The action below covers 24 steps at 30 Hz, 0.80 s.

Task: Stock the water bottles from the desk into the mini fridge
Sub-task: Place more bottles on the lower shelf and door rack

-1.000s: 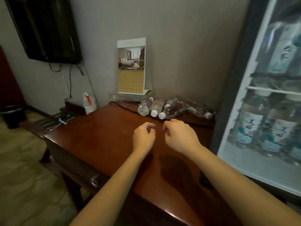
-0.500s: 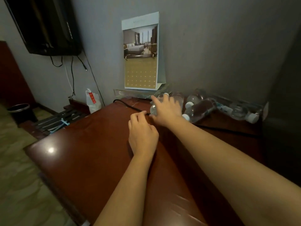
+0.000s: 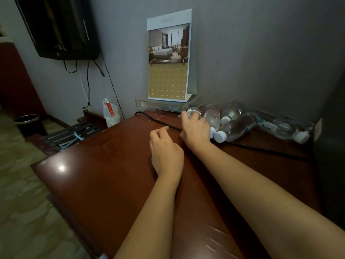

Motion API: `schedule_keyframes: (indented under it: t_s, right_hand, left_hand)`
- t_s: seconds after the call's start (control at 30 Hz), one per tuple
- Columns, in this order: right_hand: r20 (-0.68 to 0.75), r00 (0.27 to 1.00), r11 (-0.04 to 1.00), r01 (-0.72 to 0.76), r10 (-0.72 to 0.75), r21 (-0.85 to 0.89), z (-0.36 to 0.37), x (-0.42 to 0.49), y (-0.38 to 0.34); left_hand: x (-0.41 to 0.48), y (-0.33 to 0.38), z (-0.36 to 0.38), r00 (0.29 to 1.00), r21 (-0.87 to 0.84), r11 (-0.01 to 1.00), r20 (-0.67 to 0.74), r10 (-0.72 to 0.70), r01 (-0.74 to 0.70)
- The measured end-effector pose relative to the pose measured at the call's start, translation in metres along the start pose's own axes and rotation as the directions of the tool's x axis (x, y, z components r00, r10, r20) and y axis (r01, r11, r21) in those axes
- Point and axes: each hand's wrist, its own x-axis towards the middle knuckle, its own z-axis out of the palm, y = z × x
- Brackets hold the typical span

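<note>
Right hand [image 3: 196, 128] has reached the bench's [image 3: 104, 174] far edge, curling round the leftmost bottle [image 3: 194, 111]; pickup begins. Left hand [image 3: 166, 152] hangs loosely curled, empty.

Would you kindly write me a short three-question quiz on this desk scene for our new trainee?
1. True or false: the water bottles stand upright on the desk.
2. What does the right hand have in its grip? A the calendar, B the black cable, C the leftmost bottle.
3. Fill in: the left hand holds ___.
Key: 1 false, they lie on their sides; 2 C; 3 nothing.
</note>
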Motion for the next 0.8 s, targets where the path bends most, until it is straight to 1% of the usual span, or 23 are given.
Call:
schedule_keyframes:
  t_s: [0.1, 0.17, 0.2, 0.23, 0.27, 0.3, 0.33, 0.37, 0.4, 0.43, 0.47, 0.53, 0.63, 0.67, 0.73, 0.8]
  right_hand:
    - [-0.041, 0.994, 0.982, -0.093, 0.101, 0.163, -0.017, -0.004, 0.004]
    - [-0.04, 0.978, 0.932, -0.182, 0.204, 0.314, -0.032, -0.006, 0.005]
    - [-0.039, 0.965, 0.89, -0.225, 0.261, 0.396, -0.042, -0.007, 0.006]
    - [-0.034, 0.946, 0.835, -0.266, 0.321, 0.481, -0.05, -0.01, 0.007]
    - [-0.025, 0.923, 0.765, -0.304, 0.385, 0.568, -0.058, -0.015, 0.009]
    - [-0.015, 0.898, 0.69, -0.327, 0.44, 0.646, -0.066, -0.022, 0.01]
    - [-0.003, 0.879, 0.619, -0.333, 0.477, 0.711, -0.073, -0.032, 0.012]
    - [0.004, 0.87, 0.562, -0.323, 0.494, 0.761, -0.079, -0.044, 0.013]
    - [0.009, 0.872, 0.52, -0.3, 0.49, 0.8, -0.084, -0.057, 0.014]
    - [0.012, 0.883, 0.49, -0.271, 0.468, 0.829, -0.089, -0.072, 0.014]
    - [0.015, 0.901, 0.478, -0.244, 0.434, 0.844, -0.093, -0.086, 0.015]
    - [0.031, 0.938, 0.503, -0.212, 0.344, 0.838, -0.1, -0.11, 0.019]
    - [0.118, 0.969, 0.511, -0.216, 0.218, 0.832, -0.105, -0.136, 0.029]
    - [0.16, 0.967, 0.518, -0.241, 0.196, 0.821, -0.107, -0.144, 0.032]
    - [0.22, 0.96, 0.532, -0.279, 0.174, 0.8, -0.108, -0.16, 0.037]
    - [0.237, 0.956, 0.513, -0.292, 0.171, 0.807, -0.107, -0.174, 0.039]
  left_hand:
    - [0.003, 0.002, 0.0, 0.999, -0.12, 0.993, 0.031, -0.015, 0.019]
    - [0.005, 0.0, 0.001, 0.998, -0.227, 0.973, 0.057, -0.026, 0.039]
    - [0.007, 0.002, 0.0, 0.994, -0.317, 0.945, 0.09, -0.058, 0.084]
    - [0.008, 0.003, 0.0, 0.983, -0.432, 0.887, 0.149, -0.11, 0.164]
    - [0.009, 0.005, 0.001, 0.955, -0.553, 0.786, 0.244, -0.165, 0.277]
    - [0.008, 0.009, 0.0, 0.909, -0.656, 0.637, 0.366, -0.2, 0.405]
    - [0.008, 0.013, -0.001, 0.845, -0.711, 0.466, 0.497, -0.196, 0.526]
    - [0.008, 0.016, -0.002, 0.781, -0.719, 0.315, 0.604, -0.16, 0.62]
    - [0.006, 0.019, -0.003, 0.731, -0.703, 0.213, 0.675, -0.099, 0.679]
    - [0.005, 0.021, -0.005, 0.698, -0.685, 0.156, 0.715, -0.042, 0.711]
    - [0.003, 0.022, -0.006, 0.683, -0.677, 0.132, 0.73, -0.004, 0.724]
    - [-0.002, 0.024, -0.01, 0.676, -0.676, 0.109, 0.736, 0.045, 0.729]
    - [-0.012, 0.026, -0.014, 0.662, -0.672, 0.083, 0.74, 0.116, 0.736]
    - [-0.014, 0.026, -0.015, 0.663, -0.679, 0.088, 0.733, 0.151, 0.729]
    - [-0.018, 0.026, -0.017, 0.657, -0.697, 0.138, 0.712, 0.249, 0.703]
    - [-0.023, 0.027, -0.018, 0.62, -0.7, 0.2, 0.706, 0.343, 0.686]
